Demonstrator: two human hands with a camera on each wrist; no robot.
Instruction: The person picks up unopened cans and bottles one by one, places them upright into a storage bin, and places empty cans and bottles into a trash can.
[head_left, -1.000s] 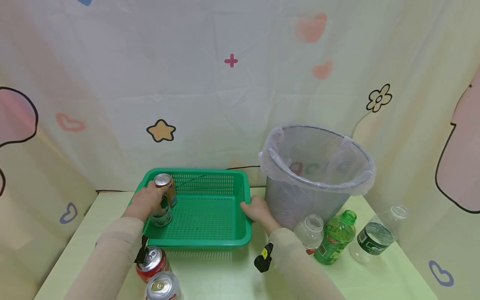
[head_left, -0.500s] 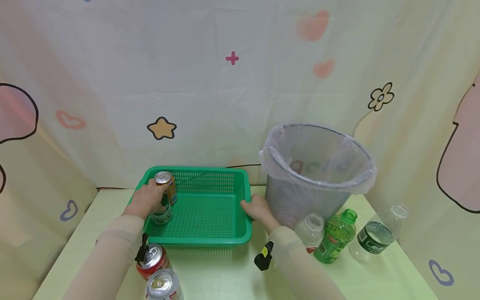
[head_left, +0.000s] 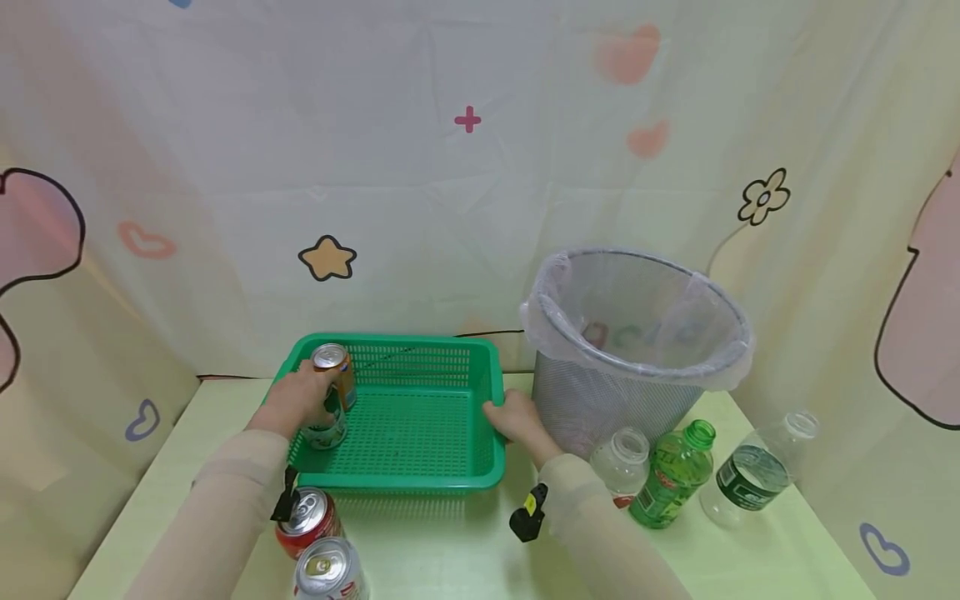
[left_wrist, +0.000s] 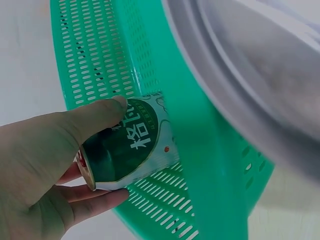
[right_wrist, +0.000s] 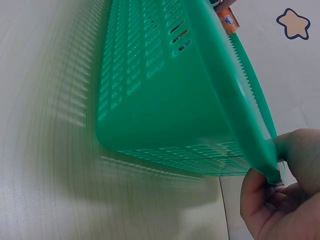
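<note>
A green plastic basket (head_left: 420,482) sits on the table, with an orange can (head_left: 347,382) upright in its back left corner. In front of that can stands a green and white can (left_wrist: 135,140), inside the basket's left end. My left hand (head_left: 295,398) grips this can, thumb on one side and fingers on the other in the left wrist view. At the opposite end, my right hand (head_left: 519,418) pinches the basket's right rim between thumb and curled fingers, as the right wrist view (right_wrist: 295,185) shows closely.
A red can (head_left: 306,523) and a silver-topped can (head_left: 328,571) stand before the basket. To the right is a mesh bin (head_left: 615,400) with a plastic liner. Near it are a clear bottle (head_left: 621,462), a green bottle (head_left: 672,475) and a labelled clear bottle (head_left: 753,475).
The head view has shifted very slightly. Both hands, the cans and the basket keep the same places relative to each other.
</note>
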